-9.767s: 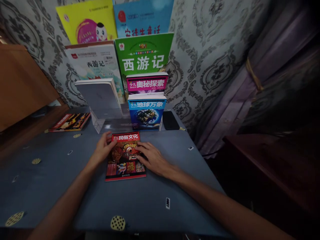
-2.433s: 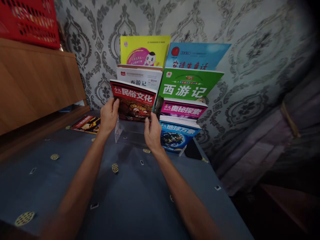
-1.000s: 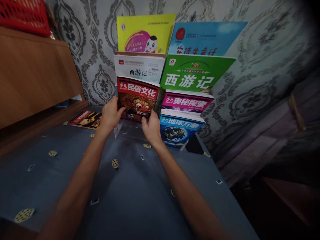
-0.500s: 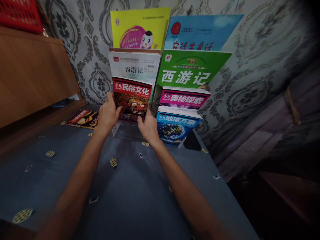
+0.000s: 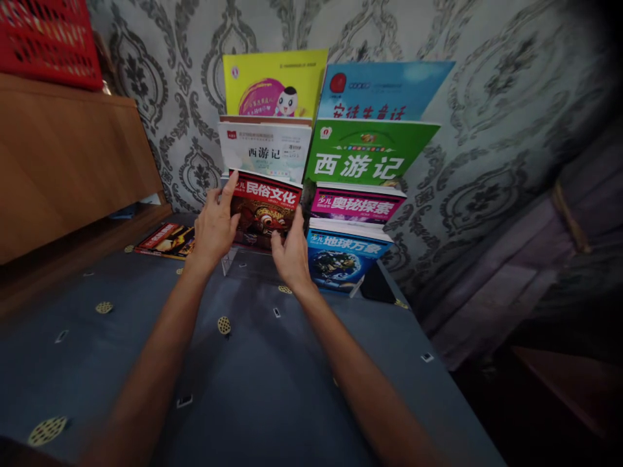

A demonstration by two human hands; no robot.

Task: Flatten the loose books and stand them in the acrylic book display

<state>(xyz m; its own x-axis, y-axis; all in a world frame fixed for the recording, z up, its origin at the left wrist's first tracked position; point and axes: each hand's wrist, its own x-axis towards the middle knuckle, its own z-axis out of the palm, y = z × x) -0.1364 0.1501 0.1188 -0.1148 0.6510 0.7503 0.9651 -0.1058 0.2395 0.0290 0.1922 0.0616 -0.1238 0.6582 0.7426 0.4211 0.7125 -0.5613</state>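
Between my two hands stands a red-and-black book (image 5: 263, 211) with a mask on its cover, upright in a clear stand (image 5: 250, 263). My left hand (image 5: 215, 224) grips its left edge, a finger at the top left corner. At its right edge, my right hand (image 5: 292, 250) has the thumb on the cover and the fingers along the side. Behind it rise a white book (image 5: 263, 152) and a yellow one (image 5: 275, 81). The right column holds a blue globe book (image 5: 341, 263), a magenta book (image 5: 357, 204), a green book (image 5: 372, 152) and a light blue book (image 5: 384, 87).
Another dark red book (image 5: 168, 240) lies flat on the patterned blue cloth (image 5: 253, 389) at the left. A black phone-like object (image 5: 377, 285) is right of the stand. At the upper left, a red basket (image 5: 48, 42) sits on a wooden cabinet (image 5: 73, 162).
The view has tilted up, so the books appear lower. My left hand has moved up the mask book's left edge, with a finger now at its top corner. My right hand has risen slightly along the right edge.
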